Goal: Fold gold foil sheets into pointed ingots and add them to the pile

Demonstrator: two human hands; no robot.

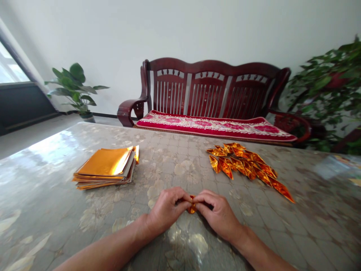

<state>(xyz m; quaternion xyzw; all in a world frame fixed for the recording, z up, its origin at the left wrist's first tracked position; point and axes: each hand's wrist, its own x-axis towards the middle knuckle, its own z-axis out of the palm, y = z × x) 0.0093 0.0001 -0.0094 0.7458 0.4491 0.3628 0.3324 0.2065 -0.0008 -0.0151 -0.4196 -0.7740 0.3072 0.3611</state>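
Note:
My left hand (166, 210) and my right hand (217, 214) meet at the middle of the near table edge. Between their fingertips, both pinch a small folded piece of gold foil paper (192, 205), mostly hidden by my fingers. To the left lies a squared stack of gold foil sheets (104, 167), out of reach of neither hand's fingers but not touching them. On the right, a loose heap of folded, pointed gold foil pieces (239, 163) rests apart from my right hand.
A glossy, patterned table top (180, 241) fills the foreground. Beyond its far edge stand a dark red wooden bench (208, 86) with a red cushion (214, 127), a potted plant (75, 90) and a leafy plant (327, 90). A window (11, 64) is at far left.

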